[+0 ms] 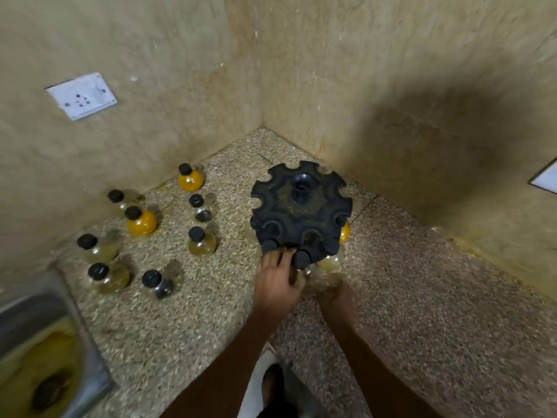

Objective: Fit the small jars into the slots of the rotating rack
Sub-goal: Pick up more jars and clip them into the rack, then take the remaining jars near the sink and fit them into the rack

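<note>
A: Meanwhile, on a speckled stone counter (407, 297) in a tiled corner, a person works at the near edge of a black rotating rack (301, 206). What are the hands doing?

B: The left hand (278, 282) has its fingers curled over a small jar (301, 259) at a front slot; the right hand (334, 294) is blurred, so its state cannot be told.

A: And the rest of the jars?

B: Nine loose jars stand well apart to the left, among them a yellow-filled jar (141, 222) and a dark jar (159, 283). A few already hang in the rack.

A: Handling?

B: Likely glass: light, round-bellied, smooth, breakable. The capped neck looks the surest hold, since the slot seems to take the neck.
</note>
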